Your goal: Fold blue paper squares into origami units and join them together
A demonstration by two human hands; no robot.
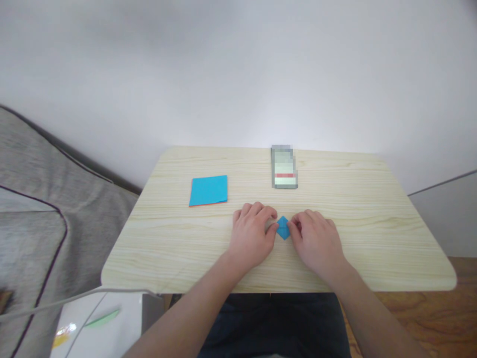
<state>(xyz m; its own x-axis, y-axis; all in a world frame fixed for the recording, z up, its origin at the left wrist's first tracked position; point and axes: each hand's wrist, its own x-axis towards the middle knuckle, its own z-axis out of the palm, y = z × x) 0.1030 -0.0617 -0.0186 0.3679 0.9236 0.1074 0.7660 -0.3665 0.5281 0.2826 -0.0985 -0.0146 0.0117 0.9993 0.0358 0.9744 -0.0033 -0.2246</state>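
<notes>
Blue folded paper (283, 227) is lying on the table (167, 238) toward the near edge, right between the two hands. It's showing as a small diamond, one point facing the person and one facing away, with a fold line running across the middle.

Left hand (251, 236) is resting beside it, thumb tip touching the left corner, index finger curling just above the thumb with a gap showing; can't tell whether it's actually gripping. Right hand (319, 238) is pinching the right corner, thumb and index tips nearly meeting there.

Step in hand: looks like folding, the hands probably steadying or creasing the side corners. Layers are showing too small to count, so can't tell which fold. Next move is likely calling for fine fingertip control: both corners sitting level, edges lining up, firm pressing along the crease against the table. One corner slipping would probably be skewing the diamond.

Flat blue paper square (208, 190) is lying beyond the left hand, off to the left, a thin red edge showing; neither hand is touching it. Phone (284, 167) is lying near the far edge, well apart from the hands, screen showing too blurred to read.
</notes>
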